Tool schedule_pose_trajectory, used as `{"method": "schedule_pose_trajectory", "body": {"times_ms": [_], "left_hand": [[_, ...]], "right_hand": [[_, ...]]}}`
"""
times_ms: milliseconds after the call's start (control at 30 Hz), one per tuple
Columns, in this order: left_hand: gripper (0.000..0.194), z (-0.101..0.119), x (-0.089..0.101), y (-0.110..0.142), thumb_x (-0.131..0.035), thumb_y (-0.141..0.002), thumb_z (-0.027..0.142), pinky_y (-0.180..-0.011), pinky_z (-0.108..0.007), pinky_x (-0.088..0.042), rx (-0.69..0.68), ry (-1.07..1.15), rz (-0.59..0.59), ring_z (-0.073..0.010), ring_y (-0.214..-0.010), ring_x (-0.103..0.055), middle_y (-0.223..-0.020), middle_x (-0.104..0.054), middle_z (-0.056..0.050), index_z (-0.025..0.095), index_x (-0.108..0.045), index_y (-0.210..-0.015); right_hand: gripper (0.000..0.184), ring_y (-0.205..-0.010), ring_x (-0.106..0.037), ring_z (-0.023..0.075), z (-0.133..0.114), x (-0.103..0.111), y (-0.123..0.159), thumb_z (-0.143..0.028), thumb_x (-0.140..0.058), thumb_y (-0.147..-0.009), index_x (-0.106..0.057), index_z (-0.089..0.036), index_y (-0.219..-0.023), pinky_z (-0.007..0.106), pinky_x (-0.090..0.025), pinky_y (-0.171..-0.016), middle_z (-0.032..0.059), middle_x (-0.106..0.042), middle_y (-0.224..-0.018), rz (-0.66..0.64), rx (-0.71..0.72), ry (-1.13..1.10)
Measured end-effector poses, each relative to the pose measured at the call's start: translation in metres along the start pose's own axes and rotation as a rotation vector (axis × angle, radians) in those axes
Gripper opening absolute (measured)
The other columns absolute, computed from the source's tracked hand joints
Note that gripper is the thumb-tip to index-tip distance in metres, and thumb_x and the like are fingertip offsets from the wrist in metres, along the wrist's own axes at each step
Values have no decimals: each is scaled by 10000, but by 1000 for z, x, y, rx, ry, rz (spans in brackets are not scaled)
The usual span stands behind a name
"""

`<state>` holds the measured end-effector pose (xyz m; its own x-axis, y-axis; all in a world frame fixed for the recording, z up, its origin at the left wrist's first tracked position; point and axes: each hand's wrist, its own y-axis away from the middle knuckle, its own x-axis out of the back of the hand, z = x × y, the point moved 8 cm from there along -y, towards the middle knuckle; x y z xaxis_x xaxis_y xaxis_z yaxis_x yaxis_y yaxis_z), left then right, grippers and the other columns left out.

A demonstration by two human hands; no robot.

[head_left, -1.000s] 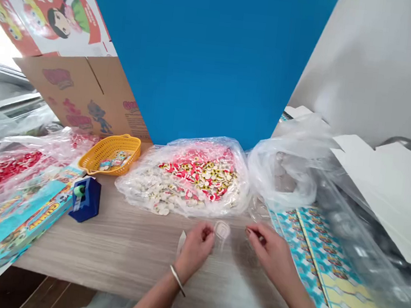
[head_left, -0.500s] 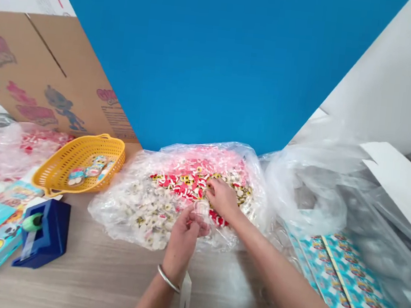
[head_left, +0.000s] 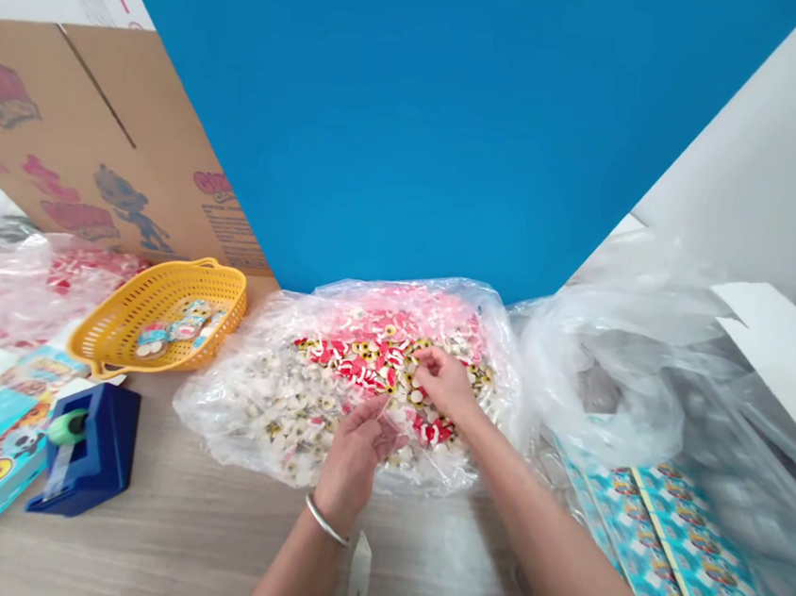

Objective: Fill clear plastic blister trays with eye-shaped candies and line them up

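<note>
A large clear plastic bag [head_left: 229, 413] lies spread on the table, full of small red, white and yellow-black pieces [head_left: 363, 361]. At the bag's opening, my right hand [head_left: 447, 386] is among the loose pieces with its thumb and fingertips pinched together; whatever they grip is too small to make out. My left hand [head_left: 358, 446], with a silver bangle at its wrist, is at the near side of the bag. Its fingers are curled around a piece of clear plastic [head_left: 395, 421], whose shape is hard to tell against the bag.
To the left are a yellow basket [head_left: 107, 320] with several small packets, a blue tape dispenser [head_left: 101, 452] and a cardboard box [head_left: 101, 144]. A blue panel [head_left: 444, 132] rises behind the bag. Crumpled plastic [head_left: 612, 358] and turquoise printed sheets [head_left: 684, 556] lie to the right.
My right hand has shifted slightly right among the pieces. My left hand has turned a little, its fingers lower over the clear plastic. The whole view has moved slightly.
</note>
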<state>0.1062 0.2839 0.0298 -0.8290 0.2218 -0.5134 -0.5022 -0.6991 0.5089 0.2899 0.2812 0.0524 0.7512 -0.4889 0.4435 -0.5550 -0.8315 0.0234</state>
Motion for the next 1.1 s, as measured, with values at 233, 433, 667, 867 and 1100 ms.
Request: {"method": "schedule_pose_trajectory", "body": {"times_ms": [233,433,667,867,1100], "left_hand": [[288,1,-7,1,-683,-610,198,-725,-274,-520,-112,-64,8,-144,-713,-623,-755,-673,-13,148,-675,-894],[277,-2,-20,12,-703,-665,214,-672,-231,-460,-144,36,-69,-131,-721,-614,-846,-698,-27,155,-683,-936],[394,-4,-17,14,-823,-697,347,-780,-259,-482,-174,45,-15,-163,-871,-652,-972,-716,-40,179,-692,-1029],[310,-6,-21,15,-767,-764,386,-794,-292,-496,-231,18,-41,-192,-877,-666,-938,-716,-50,171,-681,-970],[260,-9,-14,10,-726,-787,365,-801,-286,-496,-257,-45,2,-172,-856,-649,-913,-702,-42,167,-646,-935]], "right_hand": [[275,-720,-602,136,-49,10,56,-171,-526,-835,-679,-208,-1060,247,-464,-658,3,-631,-859,-117,247,6],[324,-916,-610,188,-74,-11,91,-103,-466,-932,-693,-214,-1136,291,-474,-801,72,-630,-1010,-221,482,514],[398,-939,-629,194,-57,-8,88,-110,-491,-910,-581,-207,-1285,339,-499,-865,59,-669,-1021,-164,375,211],[239,-785,-644,163,-32,-13,86,-130,-529,-867,-630,-215,-1065,285,-516,-705,7,-679,-890,-160,166,-136],[144,-926,-610,218,-49,-10,89,-191,-516,-961,-659,-197,-937,326,-474,-797,80,-635,-998,1,371,331]]}}
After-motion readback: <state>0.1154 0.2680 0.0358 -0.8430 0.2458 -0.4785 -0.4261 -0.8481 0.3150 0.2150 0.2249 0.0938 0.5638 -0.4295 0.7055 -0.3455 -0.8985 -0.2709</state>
